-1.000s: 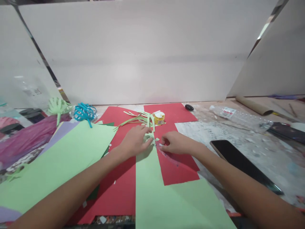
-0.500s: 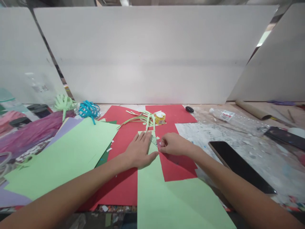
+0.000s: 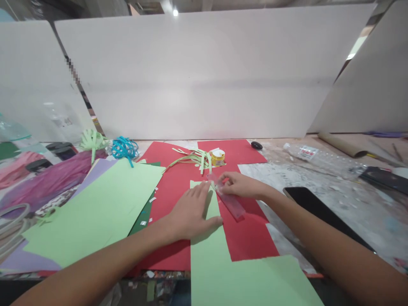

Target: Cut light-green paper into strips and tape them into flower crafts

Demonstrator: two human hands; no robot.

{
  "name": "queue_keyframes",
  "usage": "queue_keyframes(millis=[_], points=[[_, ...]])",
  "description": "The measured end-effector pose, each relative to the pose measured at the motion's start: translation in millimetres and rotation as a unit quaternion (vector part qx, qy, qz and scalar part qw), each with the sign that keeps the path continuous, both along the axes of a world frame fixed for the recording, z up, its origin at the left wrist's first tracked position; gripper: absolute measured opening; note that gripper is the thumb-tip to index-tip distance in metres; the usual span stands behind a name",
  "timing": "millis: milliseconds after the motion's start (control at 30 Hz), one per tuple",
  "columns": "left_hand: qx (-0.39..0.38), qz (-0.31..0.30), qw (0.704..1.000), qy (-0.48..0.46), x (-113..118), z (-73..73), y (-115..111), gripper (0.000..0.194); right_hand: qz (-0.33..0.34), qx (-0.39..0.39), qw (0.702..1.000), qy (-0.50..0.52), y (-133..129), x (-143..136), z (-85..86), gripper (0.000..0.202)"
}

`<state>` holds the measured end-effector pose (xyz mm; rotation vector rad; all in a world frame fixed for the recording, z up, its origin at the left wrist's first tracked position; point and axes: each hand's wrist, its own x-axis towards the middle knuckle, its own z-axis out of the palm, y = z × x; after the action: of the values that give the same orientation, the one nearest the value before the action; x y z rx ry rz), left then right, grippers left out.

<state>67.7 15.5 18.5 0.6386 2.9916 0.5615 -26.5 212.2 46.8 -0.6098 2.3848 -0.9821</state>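
Observation:
My left hand lies flat with its fingers spread on the narrow part of a light green sheet. Just right of it, my right hand is closed on a clear pinkish ruler, which slants over red paper beside the green sheet's edge. Beyond both hands, thin green paper strips lie in a loose bunch against a small yellow tub.
More green sheets and a blue strip pompom are at the left. A black phone, a clear bottle and a cardboard tube are at the right. A white board stands behind.
The ruler has come off the green sheet onto the red paper, held by my right hand, which has shifted slightly right. The green sheet and my left hand sit slightly lower in view.

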Motion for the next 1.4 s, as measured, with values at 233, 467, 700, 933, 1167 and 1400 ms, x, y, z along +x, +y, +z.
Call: queue_keyframes(millis=[233, 467, 700, 933, 1167, 1400], points=[[0.02, 0.008, 1.0, 0.023, -16.6, -2.1, -15.7, 0.085, 0.043, -0.038, 0.988, -0.144, -6.0, 5.5, -10.9, 0.032], [-0.049, -0.006, 0.999, 0.014, -17.4, -15.2, -14.8, 0.088, 0.103, -0.077, 0.971, -0.201, -2.7, 2.2, -10.1, 0.029], [-0.089, -0.052, 0.995, -0.001, -26.9, -11.7, -15.0, 0.093, 0.036, 0.03, 0.984, 0.172, -6.8, 1.8, -13.3, 0.024], [-0.116, -0.074, 0.99, 0.005, -27.5, -11.9, -16.0, 0.089, 0.018, 0.09, 0.966, 0.241, -17.1, 4.6, -21.2, 0.025], [-0.127, -0.082, 0.988, 0.004, -26.2, -9.1, -17.3, 0.086, 0.0, 0.079, 0.964, 0.252, -16.7, 1.6, -26.0, 0.029], [-0.123, -0.085, 0.989, 0.011, -25.5, -10.3, -16.5, 0.085, -0.039, 0.099, 0.967, 0.23, -21.5, 0.1, -28.5, 0.028]])
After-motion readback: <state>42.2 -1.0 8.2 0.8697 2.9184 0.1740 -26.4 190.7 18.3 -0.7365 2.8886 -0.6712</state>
